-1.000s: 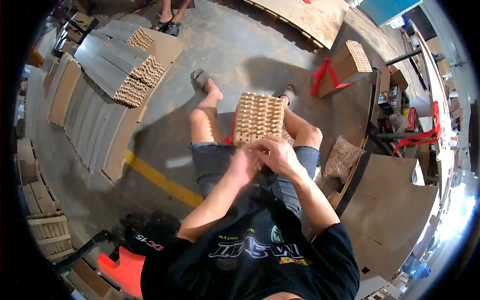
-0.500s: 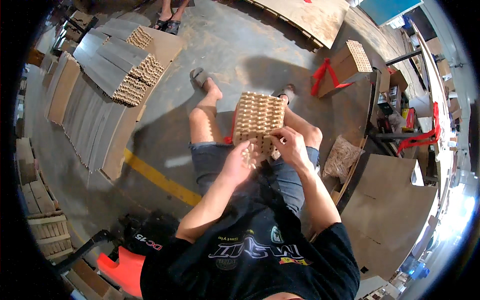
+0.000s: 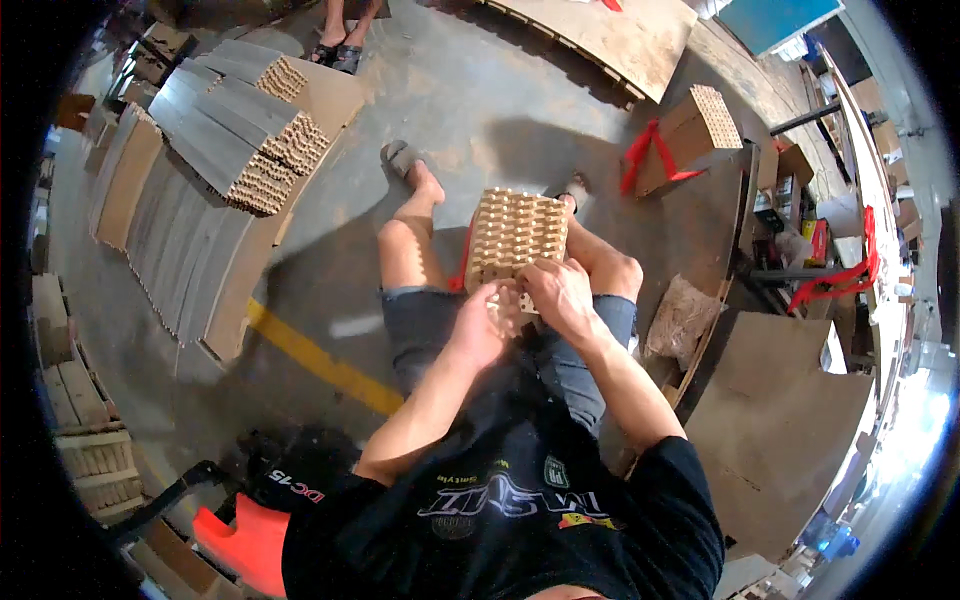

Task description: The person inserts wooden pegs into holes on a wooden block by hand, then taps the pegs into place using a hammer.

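Observation:
Between my knees stands a stack of boards (image 3: 518, 232), its upper face covered in rows of pale wooden dowels that stick out. At its near edge, my left hand (image 3: 484, 325) is cupped, palm up, around several short loose wooden dowels (image 3: 497, 304). My right hand (image 3: 560, 295) lies over the stack's lower rows, its bent fingers close to the left fingertips. Those right fingers are drawn together, and whatever they pinch is hidden beneath them. Some red strap (image 3: 457, 280) shows at the stack's left side.
Grey boards with doweled ends (image 3: 235, 120) are piled on the left. A similar stack wrapped in red strap (image 3: 680, 145) stands ahead right. By my right knee lies a clear bag of dowels (image 3: 683, 315), near a cardboard sheet (image 3: 770, 430). Another person's feet (image 3: 340, 50) show far off.
My right hand has shifted left and slightly down, from the stack's lower right rows to beside my left fingertips. The left hand has stayed almost in place, its fingers curling in.

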`<state>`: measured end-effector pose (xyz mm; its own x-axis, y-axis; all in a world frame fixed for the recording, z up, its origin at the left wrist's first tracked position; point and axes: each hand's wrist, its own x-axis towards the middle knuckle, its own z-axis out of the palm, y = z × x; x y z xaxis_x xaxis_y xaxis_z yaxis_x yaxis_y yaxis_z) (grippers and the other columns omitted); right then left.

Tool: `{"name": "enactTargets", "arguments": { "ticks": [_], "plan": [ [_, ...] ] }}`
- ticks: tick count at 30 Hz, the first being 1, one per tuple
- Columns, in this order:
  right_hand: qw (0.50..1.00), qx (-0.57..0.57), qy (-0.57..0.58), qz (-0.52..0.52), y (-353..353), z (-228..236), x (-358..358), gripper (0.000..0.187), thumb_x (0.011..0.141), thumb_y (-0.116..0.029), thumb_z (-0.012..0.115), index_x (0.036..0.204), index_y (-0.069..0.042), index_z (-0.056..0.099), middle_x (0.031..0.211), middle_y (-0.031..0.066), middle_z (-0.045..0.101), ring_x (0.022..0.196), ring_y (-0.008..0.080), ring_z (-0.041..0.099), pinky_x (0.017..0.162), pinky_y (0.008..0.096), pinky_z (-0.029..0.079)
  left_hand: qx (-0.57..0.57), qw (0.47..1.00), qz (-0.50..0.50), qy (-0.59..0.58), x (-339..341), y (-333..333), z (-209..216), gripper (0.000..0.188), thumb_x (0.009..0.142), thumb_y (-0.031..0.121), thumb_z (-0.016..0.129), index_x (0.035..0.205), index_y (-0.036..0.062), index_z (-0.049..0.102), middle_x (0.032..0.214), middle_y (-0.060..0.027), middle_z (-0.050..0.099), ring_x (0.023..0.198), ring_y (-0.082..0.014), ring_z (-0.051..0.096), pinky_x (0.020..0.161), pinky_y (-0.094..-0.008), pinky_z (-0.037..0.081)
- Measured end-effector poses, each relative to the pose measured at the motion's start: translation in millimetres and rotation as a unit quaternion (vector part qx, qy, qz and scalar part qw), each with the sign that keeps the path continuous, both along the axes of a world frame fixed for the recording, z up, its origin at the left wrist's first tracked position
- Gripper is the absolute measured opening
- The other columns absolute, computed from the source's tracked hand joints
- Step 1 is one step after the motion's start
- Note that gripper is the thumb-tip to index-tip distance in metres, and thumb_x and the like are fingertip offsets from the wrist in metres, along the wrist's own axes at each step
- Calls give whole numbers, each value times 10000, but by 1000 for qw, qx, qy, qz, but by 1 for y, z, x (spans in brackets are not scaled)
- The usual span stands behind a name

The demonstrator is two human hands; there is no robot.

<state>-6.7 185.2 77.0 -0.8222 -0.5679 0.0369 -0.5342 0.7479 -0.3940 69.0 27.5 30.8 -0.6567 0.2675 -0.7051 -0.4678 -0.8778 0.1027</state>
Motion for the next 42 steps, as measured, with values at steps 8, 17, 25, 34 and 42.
{"name": "enactTargets", "arguments": {
  "ticks": [8, 17, 25, 34, 42],
  "plan": [
    [960, -127, -210, -136, -11, 35, 11, 254, 864, -227, 755, 1056, -61, 758, 868, 124, 714, 803, 305, 692, 804, 394, 545, -32, 999, -19, 30, 7, -2, 1, 255, 1064, 286, 484, 1113, 134, 684, 915, 11, 705, 797, -138, 674, 600, -284, 518],
    [919, -224, -279, -163, -6, 31, 17, 213, 916, -165, 726, 1026, 15, 695, 787, 23, 669, 733, 86, 597, 693, 260, 505, -32, 999, -26, 27, 7, -6, 1, 283, 1071, 291, 487, 1140, 101, 684, 945, -5, 706, 796, -147, 676, 634, -295, 547],
    [976, -163, -93, -108, 5, -16, 5, 125, 884, -148, 710, 962, -51, 715, 864, 122, 713, 792, 264, 691, 725, 373, 556, -47, 999, -7, 19, 11, -17, -2, 205, 1048, 261, 552, 1091, 93, 661, 897, -3, 649, 699, -125, 575, 551, -246, 436],
    [999, -29, 23, 23, -8, 1, 4, 79, 854, -166, 712, 874, -91, 702, 807, 83, 711, 791, 299, 692, 712, 414, 526, -63, 997, -25, 38, 11, -17, -9, 237, 1071, 271, 487, 1138, 109, 647, 928, 14, 659, 727, -120, 606, 566, -249, 465],
    [994, 101, -42, -4, -20, 5, 1, 136, 866, -188, 663, 853, -89, 754, 827, 88, 723, 802, 329, 701, 753, 456, 545, -43, 999, -6, 21, 8, -10, 6, 247, 1055, 270, 509, 1141, 98, 664, 929, 9, 643, 762, -127, 617, 600, -269, 485]
  ]
}}
